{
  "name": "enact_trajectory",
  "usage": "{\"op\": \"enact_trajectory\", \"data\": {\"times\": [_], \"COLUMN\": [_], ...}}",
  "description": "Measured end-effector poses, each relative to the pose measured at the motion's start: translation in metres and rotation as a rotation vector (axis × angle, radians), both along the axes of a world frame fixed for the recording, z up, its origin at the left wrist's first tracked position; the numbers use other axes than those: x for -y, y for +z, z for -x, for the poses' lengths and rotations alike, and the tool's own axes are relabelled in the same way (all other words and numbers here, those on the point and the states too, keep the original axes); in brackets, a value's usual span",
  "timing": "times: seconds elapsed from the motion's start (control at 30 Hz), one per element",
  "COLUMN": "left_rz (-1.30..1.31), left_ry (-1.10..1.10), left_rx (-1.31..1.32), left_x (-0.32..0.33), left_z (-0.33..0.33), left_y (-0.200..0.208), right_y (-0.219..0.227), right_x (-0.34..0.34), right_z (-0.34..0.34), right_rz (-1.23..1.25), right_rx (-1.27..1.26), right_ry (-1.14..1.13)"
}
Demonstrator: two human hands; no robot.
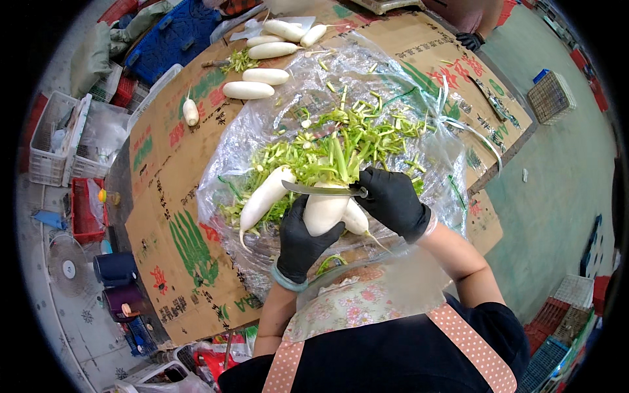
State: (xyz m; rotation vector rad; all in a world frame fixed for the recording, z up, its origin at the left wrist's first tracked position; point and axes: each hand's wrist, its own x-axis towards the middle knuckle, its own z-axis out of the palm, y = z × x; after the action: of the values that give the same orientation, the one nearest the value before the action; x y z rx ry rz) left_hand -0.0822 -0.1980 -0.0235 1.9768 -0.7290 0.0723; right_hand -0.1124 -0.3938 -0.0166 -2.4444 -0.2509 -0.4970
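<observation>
My left hand [303,241], in a black glove, is closed around the lower part of a thick white daikon radish [324,215]. Green leaf stalks [337,164] stick out from its top. In my black-gloved right hand [395,204] is a knife [313,189], its blade lying across the radish just below the stalks. A long daikon [263,198] rests left of the held one, and a further daikon [356,219] lies partly hidden behind it, close to my right hand. Cut green stalks [386,134] are heaped around them on a clear plastic sheet [295,85].
Cardboard [157,216] covers the table. Several trimmed daikons [274,50] lie at the far left, with a small one [190,112] apart. A second blade [488,98] lies at the far right edge, near another person's gloved hand [470,41]. Crates [52,160] and a fan [68,267] stand left.
</observation>
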Motion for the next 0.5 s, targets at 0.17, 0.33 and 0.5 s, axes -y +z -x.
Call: {"op": "enact_trajectory", "data": {"times": [0.17, 0.33, 0.5], "left_rz": [0.009, 0.339, 1.258], "left_ry": [-0.029, -0.057, -0.016], "left_rx": [-0.119, -0.353, -0.977], "left_x": [0.001, -0.018, -0.032], "left_z": [-0.005, -0.007, -0.059], "left_y": [0.005, 0.010, 0.012], "right_y": [-0.018, -0.081, -0.079], "right_x": [0.009, 0.074, 0.065], "right_z": [-0.016, -0.024, -0.001], "right_rz": [0.077, -0.096, -0.430], "right_rx": [0.047, -0.555, -0.909], "right_ry": [-0.083, -0.112, -0.226]}}
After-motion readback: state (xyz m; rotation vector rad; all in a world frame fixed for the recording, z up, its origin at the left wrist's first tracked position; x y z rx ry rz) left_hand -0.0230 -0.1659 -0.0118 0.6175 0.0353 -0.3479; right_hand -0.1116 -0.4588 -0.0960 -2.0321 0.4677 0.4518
